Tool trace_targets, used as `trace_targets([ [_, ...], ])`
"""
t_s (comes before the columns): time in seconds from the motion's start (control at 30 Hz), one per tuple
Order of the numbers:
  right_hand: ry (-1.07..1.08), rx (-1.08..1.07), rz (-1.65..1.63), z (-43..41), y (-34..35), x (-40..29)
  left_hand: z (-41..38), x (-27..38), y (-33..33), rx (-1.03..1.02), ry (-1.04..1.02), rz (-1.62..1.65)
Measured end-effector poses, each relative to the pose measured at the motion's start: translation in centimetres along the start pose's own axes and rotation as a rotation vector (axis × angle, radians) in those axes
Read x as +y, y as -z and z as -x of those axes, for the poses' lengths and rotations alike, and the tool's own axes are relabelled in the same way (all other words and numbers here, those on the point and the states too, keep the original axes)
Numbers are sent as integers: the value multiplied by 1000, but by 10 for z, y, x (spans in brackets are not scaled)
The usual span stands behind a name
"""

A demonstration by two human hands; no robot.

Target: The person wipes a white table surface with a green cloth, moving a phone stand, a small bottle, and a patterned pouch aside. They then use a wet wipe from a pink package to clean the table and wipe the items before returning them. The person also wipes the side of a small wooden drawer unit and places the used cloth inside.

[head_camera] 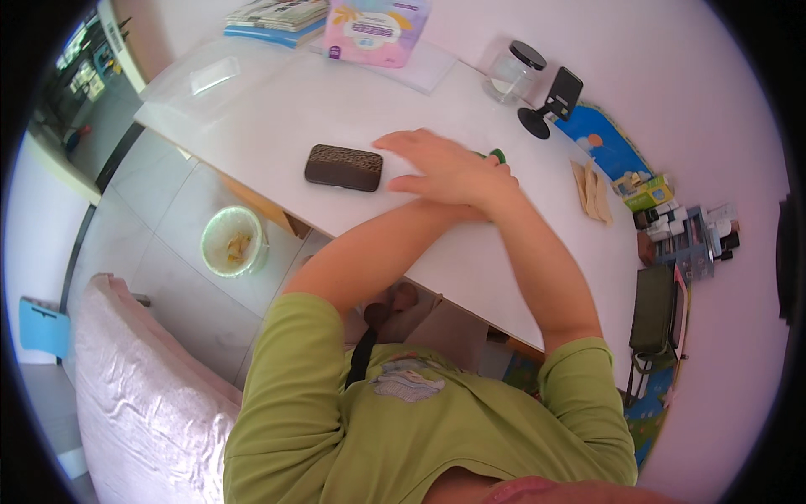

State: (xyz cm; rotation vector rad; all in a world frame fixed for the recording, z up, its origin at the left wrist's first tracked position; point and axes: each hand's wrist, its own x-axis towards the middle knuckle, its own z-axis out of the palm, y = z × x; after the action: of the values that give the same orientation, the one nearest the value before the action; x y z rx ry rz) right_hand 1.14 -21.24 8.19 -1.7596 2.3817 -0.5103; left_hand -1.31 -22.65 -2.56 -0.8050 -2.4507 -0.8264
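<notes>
My arms cross above a white table [453, 264]. My right hand [447, 165] is on top, slightly blurred, its fingers apart and pointing left; nothing shows in it. Just left of its fingertips lies a dark brown case [344, 168] with rounded corners and a patterned band along its upper part. My left hand [500, 165] is mostly hidden beneath the right wrist. Its curled fingertips show against a small green object [498, 155], which it appears to grip. Most of that object is covered, so its kind is unclear.
A clear jar [510, 79] and a black phone stand [554, 104] stand at the back, near crumpled brown paper [592, 192]. Small boxes and bottles crowd an organiser [689, 242] on the right. A pink package [374, 31] is behind. A waste bin [234, 242] stands on the floor.
</notes>
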Motion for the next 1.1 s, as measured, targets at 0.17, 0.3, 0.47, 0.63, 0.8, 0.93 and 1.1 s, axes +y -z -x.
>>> trace_targets([
  [0.17, -153, -120, 198, -43, -38, -31, -2, 21, 13, -78, -20, -97],
  [0.3, -167, -47, 78, -48, -43, -18, 4, 12, 7, -42, -16, -102],
  [0.47, -508, 302, -794, -14, -4, 8, -9, 5, -9, -47, -14, -153],
  [0.63, -338, 757, -1515, 42, 28, 58, -13, 3, -14, 187, 180, 41],
  [0.8, -437, 1111, -1225, 85, 40, 66, -24, 0, 13, 420, 713, 543],
  [0.93, -568, 1042, -969, 106, 11, 85, -19, 4, 42, 505, 798, 1374],
  [1.1, -579, 813, -318, 109, -39, 76, -13, 13, 40, 314, 796, 1804],
])
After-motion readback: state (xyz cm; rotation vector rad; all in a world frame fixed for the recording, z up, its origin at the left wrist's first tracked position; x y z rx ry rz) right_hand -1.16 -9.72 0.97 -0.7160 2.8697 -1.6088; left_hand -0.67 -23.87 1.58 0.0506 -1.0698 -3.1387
